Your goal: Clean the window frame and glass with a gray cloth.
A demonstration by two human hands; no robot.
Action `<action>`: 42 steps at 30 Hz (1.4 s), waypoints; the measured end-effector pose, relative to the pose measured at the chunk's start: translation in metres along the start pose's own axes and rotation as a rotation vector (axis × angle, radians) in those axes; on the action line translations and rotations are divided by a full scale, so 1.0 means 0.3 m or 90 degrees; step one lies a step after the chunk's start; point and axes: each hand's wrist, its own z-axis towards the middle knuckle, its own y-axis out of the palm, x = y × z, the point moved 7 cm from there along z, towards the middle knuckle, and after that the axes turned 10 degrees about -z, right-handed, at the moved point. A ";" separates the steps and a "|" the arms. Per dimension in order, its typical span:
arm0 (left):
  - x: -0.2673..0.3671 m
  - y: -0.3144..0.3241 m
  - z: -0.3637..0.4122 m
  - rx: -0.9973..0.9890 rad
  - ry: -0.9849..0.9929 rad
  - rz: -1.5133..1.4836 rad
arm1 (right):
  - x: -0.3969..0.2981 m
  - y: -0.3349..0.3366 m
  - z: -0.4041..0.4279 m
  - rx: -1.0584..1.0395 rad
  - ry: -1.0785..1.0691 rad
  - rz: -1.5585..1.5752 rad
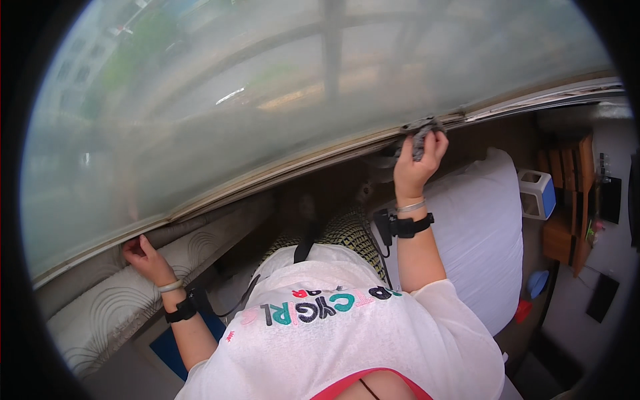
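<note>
A large, hazy glass window pane (pixel 225 110) fills the view before me, with a narrow pale frame (pixel 280 176) along its lower edge. My right hand (pixel 419 160) pinches a crumpled grey cloth (pixel 425 142) and presses it to that frame, right of the middle. At the frame's left part, the curled fingers of my left hand (pixel 147 260) meet the edge; their tips are partly hidden, and whether they grip it is unclear. Each wrist has a bracelet and a black strap with a small device.
A padded, cream-patterned sofa or cushion edge (pixel 115 310) runs below my left hand. On the right lies a bed or mattress with a white sheet (pixel 460 240). Beyond it stand a white and blue stool (pixel 537 195), wooden furniture (pixel 565 235) and a blue basin (pixel 537 284).
</note>
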 end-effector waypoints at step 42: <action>-0.080 0.020 -0.025 -0.065 -0.084 -0.297 | -0.812 0.408 -0.612 -0.418 -0.489 0.207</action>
